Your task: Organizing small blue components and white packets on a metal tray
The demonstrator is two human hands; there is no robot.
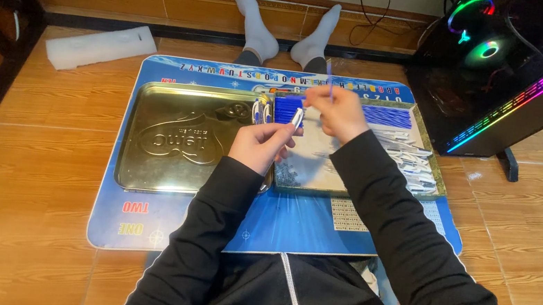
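We sit on a wooden floor [33,212] with a blue mat [303,227] across our legs, our socked feet [288,25] showing beyond it. Our left hand [262,146] is curled around a small white-and-blue cap [297,117], pinching it between thumb and fingers just above the edge of the gold tin lid [179,140]. Our right hand [341,113] is closed in a pinch on a thin blue stick [330,82] that stands nearly upright, its tip pointing away from us. The two hands are near each other, not touching, over an open tray [439,178] that holds a row of blue sticks [388,116] at the far end and a heap of white pieces [416,166] at the right. A computer case [518,80] with coloured lights stands to the right, and a white foam block [100,46] lies on the floor to the left.
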